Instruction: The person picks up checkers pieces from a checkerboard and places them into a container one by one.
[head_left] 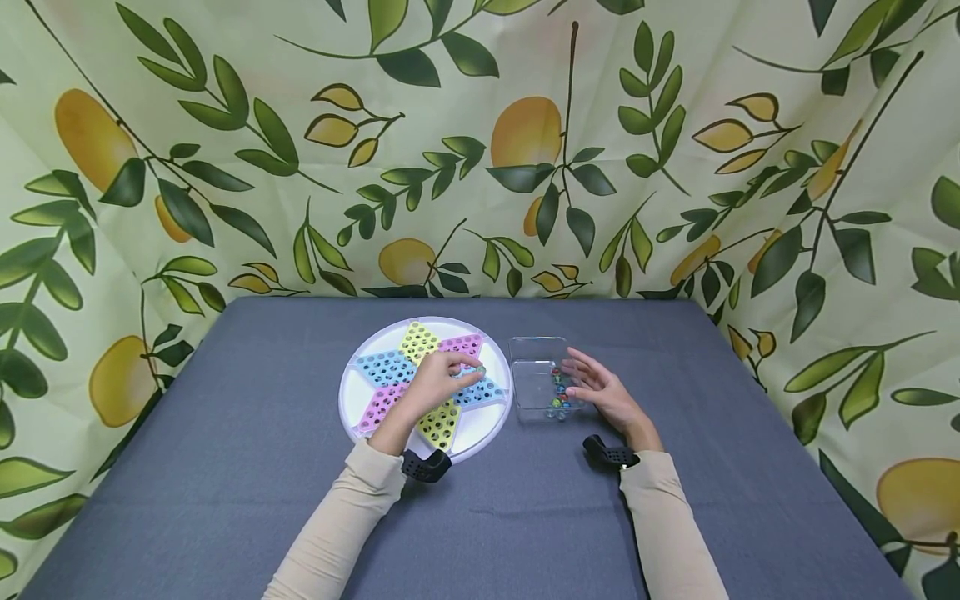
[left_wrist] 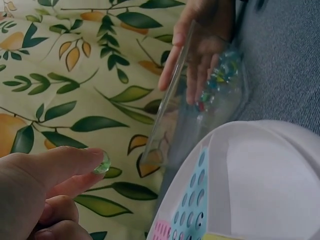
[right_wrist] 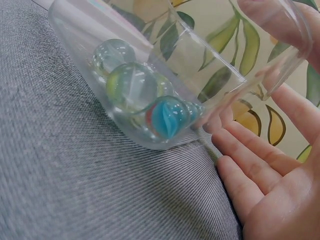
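My left hand (head_left: 438,382) pinches a pale green glass marble (left_wrist: 103,164) between thumb and forefinger. It hangs over the right part of a round white Chinese checkers board (head_left: 348,387), whose star has pink, yellow and blue perforated points. At the right side of a clear plastic box (head_left: 531,375) is my right hand (head_left: 606,400), its fingers loosely extended and spread. In the right wrist view its fingertips (right_wrist: 225,162) lie close along the box wall. Several glass marbles (right_wrist: 132,87) are gathered along the right side inside the box.
A dark blue-grey cloth (head_left: 517,517) covers the table. Behind and at both sides hangs a curtain (head_left: 450,192) printed with leaves and fruit. The board and box stand side by side. Black wrist cameras (head_left: 426,467) sit on both wrists.
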